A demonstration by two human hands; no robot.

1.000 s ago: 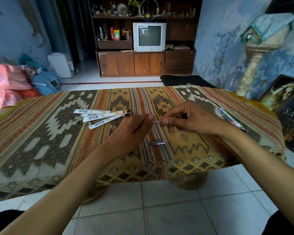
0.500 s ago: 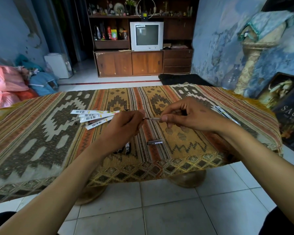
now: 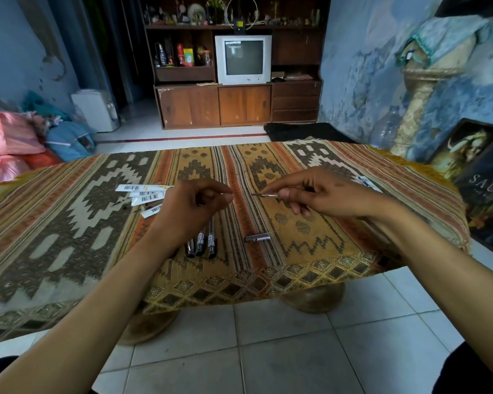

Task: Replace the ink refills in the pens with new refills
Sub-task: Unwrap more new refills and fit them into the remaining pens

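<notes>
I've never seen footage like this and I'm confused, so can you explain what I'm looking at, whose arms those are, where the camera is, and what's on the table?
There is no machine here. The camera sits on a person's head and looks down and forward, so the two arms are that person's own. The left hand is curled round a pen barrel, mostly hidden. The right hand pinches a thin refill, its tip pointing at the left hand; the two parts are apart. On the patterned cloth lie three pens side by side below the left hand, one loose pen piece, and white refill packets with barcodes on the left. Another packet lies behind the right hand.
</notes>
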